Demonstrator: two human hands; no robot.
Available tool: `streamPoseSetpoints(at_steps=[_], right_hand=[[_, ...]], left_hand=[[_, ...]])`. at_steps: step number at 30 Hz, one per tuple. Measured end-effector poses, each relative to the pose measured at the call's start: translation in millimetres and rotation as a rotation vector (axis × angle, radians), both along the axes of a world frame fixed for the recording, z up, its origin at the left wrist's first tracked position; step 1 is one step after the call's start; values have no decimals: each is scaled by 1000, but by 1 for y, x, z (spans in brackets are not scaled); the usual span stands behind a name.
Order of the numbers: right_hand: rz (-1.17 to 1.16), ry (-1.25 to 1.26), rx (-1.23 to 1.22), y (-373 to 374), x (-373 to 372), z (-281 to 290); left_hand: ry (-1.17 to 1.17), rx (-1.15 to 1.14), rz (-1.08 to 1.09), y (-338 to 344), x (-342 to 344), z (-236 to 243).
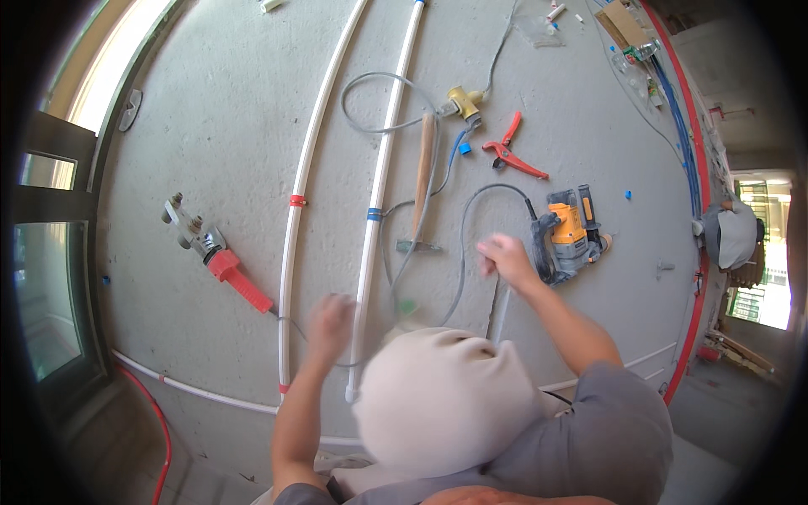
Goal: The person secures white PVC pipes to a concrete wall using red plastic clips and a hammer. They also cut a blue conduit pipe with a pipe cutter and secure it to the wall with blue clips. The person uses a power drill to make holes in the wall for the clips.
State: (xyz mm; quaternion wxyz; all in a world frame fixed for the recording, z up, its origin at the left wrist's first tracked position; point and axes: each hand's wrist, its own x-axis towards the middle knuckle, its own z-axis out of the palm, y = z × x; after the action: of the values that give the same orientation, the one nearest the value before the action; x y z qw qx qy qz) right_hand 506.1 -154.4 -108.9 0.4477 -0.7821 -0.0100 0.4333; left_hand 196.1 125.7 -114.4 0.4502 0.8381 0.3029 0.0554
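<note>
My left hand is raised over two white pipes, its fingers curled but smeared by motion. One white pipe has a red clamp; the other white pipe carries a blue one. My right hand has its fingers drawn together, left of an orange and grey rotary hammer drill. Whatever it may hold is hidden. A thin grey strip shows just below that hand; I cannot tell whether they touch. Between the hands lies a wooden-handled hammer. Pale cloth covers the lower middle.
A red-handled pipe fusion welder lies left of the pipes. Red pipe cutters and a yellow cable connector lie farther off, with grey cables looping across the floor. Blue pipes and a red pipe run along the right.
</note>
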Motion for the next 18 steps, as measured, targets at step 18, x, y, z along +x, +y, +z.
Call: streamPoseSetpoints(at_steps=[18], right_hand=[[485, -894, -401, 61, 221, -70]], left_hand=[[-62, 243, 313, 32, -69, 20]])
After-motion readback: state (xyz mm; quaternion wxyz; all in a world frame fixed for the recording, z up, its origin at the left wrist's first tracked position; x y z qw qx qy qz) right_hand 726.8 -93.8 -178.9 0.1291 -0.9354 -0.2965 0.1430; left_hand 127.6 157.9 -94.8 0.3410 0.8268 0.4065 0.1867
